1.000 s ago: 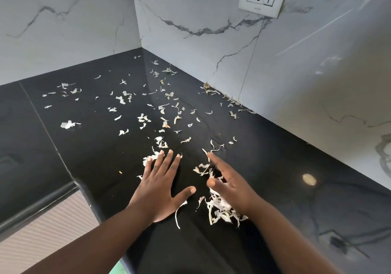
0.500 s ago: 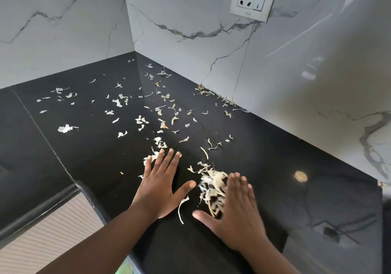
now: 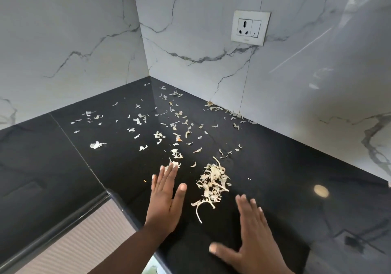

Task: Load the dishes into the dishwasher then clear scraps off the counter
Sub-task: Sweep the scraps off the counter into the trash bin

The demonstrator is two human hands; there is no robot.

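Here we have the gathered scrap pile lying between our flat, spread-fingered hands near the counter's front edge, its long axis running front-to-back, nearer the right hand than the left hand.

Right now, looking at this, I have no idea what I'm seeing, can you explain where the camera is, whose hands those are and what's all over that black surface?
The camera sits on a person's head, looking down at their own two hands. The left hand lies flat and open on a black counter, the right hand is open too, and neither holds anything. Between them is a gathered pile of scraps. More loose scraps are strewn toward the marble-look wall, which carries a power socket.
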